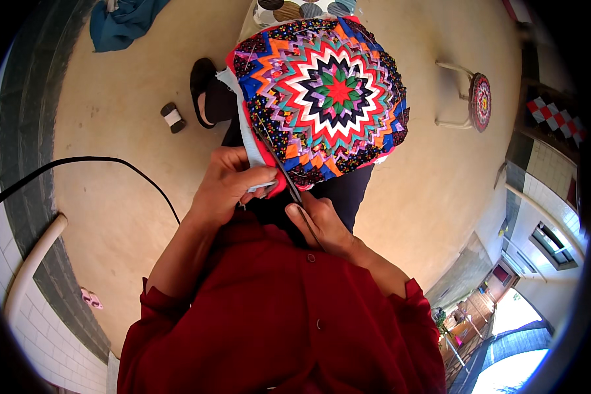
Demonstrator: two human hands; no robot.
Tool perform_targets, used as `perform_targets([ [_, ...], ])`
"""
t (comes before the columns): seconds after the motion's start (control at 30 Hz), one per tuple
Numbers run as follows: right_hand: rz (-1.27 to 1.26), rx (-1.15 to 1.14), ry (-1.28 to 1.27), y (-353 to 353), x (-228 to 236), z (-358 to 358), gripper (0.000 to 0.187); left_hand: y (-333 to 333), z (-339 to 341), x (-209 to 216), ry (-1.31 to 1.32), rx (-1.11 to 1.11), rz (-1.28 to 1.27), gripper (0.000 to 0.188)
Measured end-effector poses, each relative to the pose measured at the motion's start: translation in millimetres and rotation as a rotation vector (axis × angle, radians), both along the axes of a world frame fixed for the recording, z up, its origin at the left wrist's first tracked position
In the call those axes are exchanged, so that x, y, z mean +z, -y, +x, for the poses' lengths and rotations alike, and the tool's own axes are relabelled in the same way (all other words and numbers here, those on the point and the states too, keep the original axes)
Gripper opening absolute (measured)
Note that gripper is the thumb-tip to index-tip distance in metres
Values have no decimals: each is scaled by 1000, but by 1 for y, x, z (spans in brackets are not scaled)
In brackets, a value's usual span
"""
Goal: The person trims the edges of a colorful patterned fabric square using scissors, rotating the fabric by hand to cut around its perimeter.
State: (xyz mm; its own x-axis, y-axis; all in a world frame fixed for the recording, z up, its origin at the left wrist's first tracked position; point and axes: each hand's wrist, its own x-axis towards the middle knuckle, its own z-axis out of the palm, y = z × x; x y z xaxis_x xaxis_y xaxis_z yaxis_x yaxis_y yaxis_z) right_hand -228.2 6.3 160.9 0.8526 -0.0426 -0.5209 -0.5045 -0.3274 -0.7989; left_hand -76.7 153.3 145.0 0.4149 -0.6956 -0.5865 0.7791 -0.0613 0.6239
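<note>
Across my lap lies a patchwork cushion cover (339, 90), folded from bright fabric points in rings around a red and green star. Its left edge shows a pale blue and red fabric border (251, 139). My left hand (228, 180) pinches the lower left corner of that border between thumb and fingers. In my right hand (323, 222) is a pair of dark scissors (290, 178), with the blades pointing up and left along the cover's lower left edge. The fingers inside the scissor handles are partly hidden.
A dark yarn ball with a white band (173, 118) lies on the floor to the left. A stool with a round patterned seat (480, 102) stands at right. Teal cloth (126, 25) lies at upper left. A black cable (92, 158) arcs in from the left. Pink slippers (91, 299) sit by the wall.
</note>
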Motion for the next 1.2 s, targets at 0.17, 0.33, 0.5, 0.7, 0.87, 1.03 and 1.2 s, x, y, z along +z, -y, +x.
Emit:
perform_targets([
  [0.17, -12, 68, -89, 8, 20, 13, 42, 1, 0, 1, 12, 6, -4, 7],
  [0.33, 27, 27, -68, 5, 18, 16, 41, 1, -1, 1, 31, 13, 15, 8],
  [0.5, 21, -31, -5, -2, 0, 7, 35, 2, 0, 0, 40, 1, 5, 10],
  [0.7, -2, 7, -48, 2, 13, 17, 38, 1, 1, 0, 14, -8, 11, 7],
  [0.87, -14, 20, -63, 1, 17, 26, 42, 1, 1, 0, 31, 2, -3, 10],
  [1.03, 3, -42, 44, -3, 2, 16, 31, 2, 1, 0, 29, -4, 5, 9],
  [1.2, -10, -47, 40, -4, 8, 22, 33, 0, 2, 0, 26, -8, -20, 7],
])
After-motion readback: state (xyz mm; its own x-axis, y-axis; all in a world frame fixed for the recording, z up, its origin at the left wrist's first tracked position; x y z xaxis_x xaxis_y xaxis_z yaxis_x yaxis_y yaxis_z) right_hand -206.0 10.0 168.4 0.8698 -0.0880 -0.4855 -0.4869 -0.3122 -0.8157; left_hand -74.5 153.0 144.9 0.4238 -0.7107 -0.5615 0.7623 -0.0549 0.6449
